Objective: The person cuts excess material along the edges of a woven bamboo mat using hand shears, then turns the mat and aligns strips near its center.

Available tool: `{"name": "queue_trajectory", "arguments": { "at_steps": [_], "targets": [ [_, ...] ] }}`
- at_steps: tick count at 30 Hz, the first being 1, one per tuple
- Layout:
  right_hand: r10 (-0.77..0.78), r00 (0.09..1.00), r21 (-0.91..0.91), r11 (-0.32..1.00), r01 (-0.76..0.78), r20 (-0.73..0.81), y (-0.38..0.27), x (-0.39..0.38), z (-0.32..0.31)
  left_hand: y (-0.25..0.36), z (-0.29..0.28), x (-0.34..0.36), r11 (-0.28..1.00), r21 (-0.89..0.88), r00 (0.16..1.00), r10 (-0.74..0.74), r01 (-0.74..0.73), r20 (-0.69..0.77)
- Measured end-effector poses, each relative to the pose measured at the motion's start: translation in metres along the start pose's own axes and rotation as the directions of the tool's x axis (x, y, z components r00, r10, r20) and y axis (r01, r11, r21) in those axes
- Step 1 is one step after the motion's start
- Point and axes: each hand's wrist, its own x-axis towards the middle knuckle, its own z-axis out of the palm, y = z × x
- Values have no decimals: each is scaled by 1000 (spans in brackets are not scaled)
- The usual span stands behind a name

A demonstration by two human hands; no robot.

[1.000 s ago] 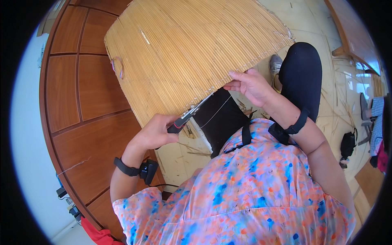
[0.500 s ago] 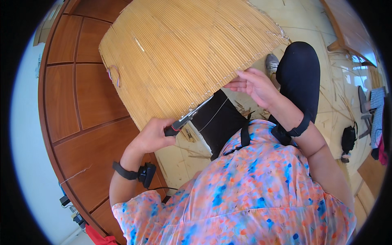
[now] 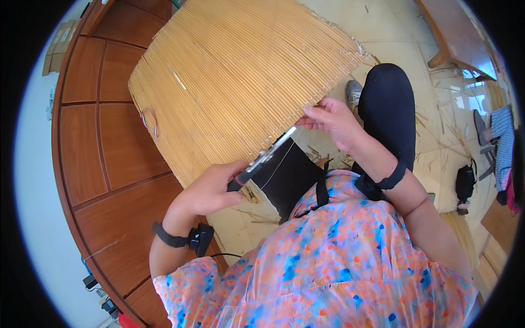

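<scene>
A large mat of thin straw-coloured sticks [image 3: 240, 71] slants across my lap, with thread stitching along its near edge. My left hand [image 3: 210, 188] is closed round the dark, red-trimmed handles of a pair of shears [image 3: 261, 159]. Their silver blades lie along that stitched edge, tips pointing toward my right hand [image 3: 332, 121]. With thumb and fingertips, my right hand pinches the mat's edge just beyond the tips. A thin pale thread [image 3: 277, 168] hangs below the edge over a dark cloth [image 3: 287, 180]. Part of the shears' handles is hidden in my palm.
Brown wooden panelling [image 3: 131, 131] stands close on the left. My bent knee [image 3: 387, 109] is right of the mat. Loose sticks [image 3: 437, 134] litter the tiled floor. A wooden piece of furniture [image 3: 456, 33] is at the far right, with a black pouch [image 3: 466, 183] nearer.
The shears have moved a little up and right along the edge, their tips now close to my right hand. My right hand has shifted slightly left and still grips the mat.
</scene>
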Motion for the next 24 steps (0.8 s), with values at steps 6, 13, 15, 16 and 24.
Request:
{"name": "queue_trajectory", "arguments": {
  "at_steps": [6,13,15,16,24],
  "targets": [
    [-36,999,-51,998,37,9,7,6,1,-38,-21,-19,982,-183,795,-76,-45,-602],
    [-102,994,-81,991,104,24,11,6,5,-90,-57,7,926,289,521,127,242,-844],
    [-133,991,-90,987,135,22,15,5,8,-88,-62,17,880,291,537,49,375,-842],
    [-157,987,-93,983,159,27,16,4,10,-92,-66,22,883,291,536,53,369,-843],
    [-137,954,173,967,188,-268,5,7,2,-98,-87,50,810,323,493,48,489,-868]
  ]
}}
